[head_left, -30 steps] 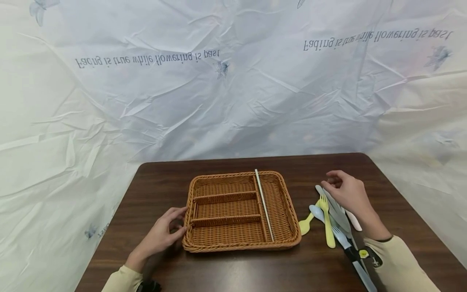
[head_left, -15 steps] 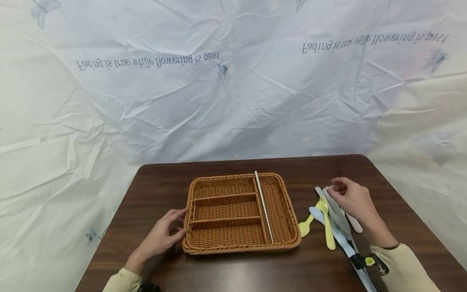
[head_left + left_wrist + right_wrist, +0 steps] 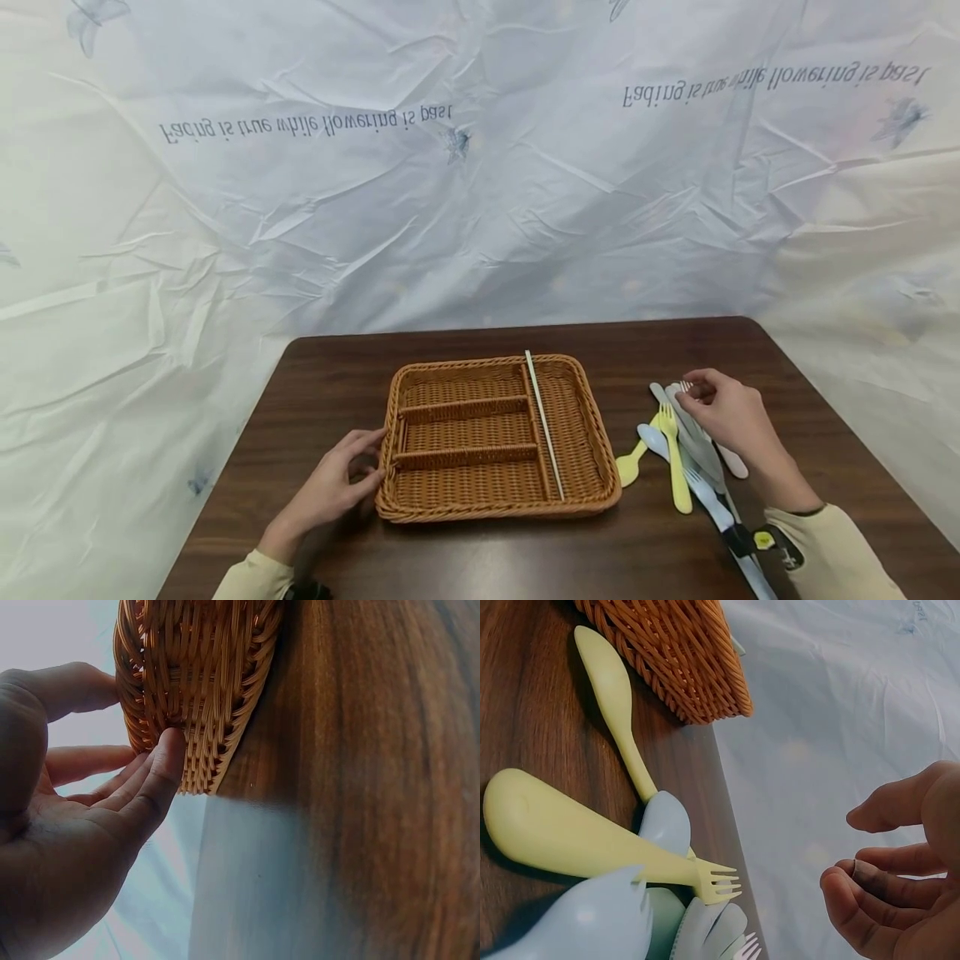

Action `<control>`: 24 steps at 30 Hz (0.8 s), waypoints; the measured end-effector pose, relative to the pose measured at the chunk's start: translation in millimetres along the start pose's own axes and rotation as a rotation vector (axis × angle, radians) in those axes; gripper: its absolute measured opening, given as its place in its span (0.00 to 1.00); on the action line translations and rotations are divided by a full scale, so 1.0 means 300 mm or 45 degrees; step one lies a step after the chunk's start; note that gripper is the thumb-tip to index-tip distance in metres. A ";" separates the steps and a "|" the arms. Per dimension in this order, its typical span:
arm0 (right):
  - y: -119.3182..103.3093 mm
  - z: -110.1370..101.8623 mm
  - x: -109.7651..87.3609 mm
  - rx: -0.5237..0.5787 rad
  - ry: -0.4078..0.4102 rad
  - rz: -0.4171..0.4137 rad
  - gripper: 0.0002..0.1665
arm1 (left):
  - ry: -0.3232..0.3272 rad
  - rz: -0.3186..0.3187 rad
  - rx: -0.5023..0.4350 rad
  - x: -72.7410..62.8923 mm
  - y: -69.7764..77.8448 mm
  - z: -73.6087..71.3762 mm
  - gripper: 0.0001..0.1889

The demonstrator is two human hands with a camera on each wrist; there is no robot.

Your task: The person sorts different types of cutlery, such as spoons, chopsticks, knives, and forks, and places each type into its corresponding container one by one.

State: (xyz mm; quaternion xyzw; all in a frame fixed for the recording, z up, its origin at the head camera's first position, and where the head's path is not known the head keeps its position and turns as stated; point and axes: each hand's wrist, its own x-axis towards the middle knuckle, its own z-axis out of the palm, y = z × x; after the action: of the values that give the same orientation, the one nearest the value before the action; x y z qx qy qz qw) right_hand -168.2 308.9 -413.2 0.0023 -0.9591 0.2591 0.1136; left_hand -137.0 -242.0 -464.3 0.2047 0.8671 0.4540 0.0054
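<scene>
My left hand rests at the left end of the brown wicker basket, fingertips against its outer wall. In the left wrist view, several fingers touch the weave. Loosely bent and holding nothing, my right hand hovers over the far end of a cutlery pile. That pile has a yellow fork, a yellow spoon, a pale blue spoon, a light blue fork and grey-green pieces. White fork tines show at its far end in the right wrist view.
Wicker dividers split the basket into several compartments, and a thin white strip lies along one divider. A dark wooden table carries everything. White printed sheeting hangs behind and beside it.
My right hand has shifted slightly right and toward me above the cutlery, uncovering white fork tines. My left hand and the basket stay in place.
</scene>
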 end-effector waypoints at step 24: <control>0.065 0.012 -0.013 -0.075 -0.065 0.058 0.23 | -0.017 0.026 -0.015 -0.001 0.000 -0.010 0.31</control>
State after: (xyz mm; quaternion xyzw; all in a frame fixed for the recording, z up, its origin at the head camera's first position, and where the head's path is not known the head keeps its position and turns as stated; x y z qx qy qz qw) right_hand -166.4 323.6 -426.8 -0.0163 -0.9687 0.2332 0.0830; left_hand -137.3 -244.5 -462.7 0.2167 0.8621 0.4579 0.0079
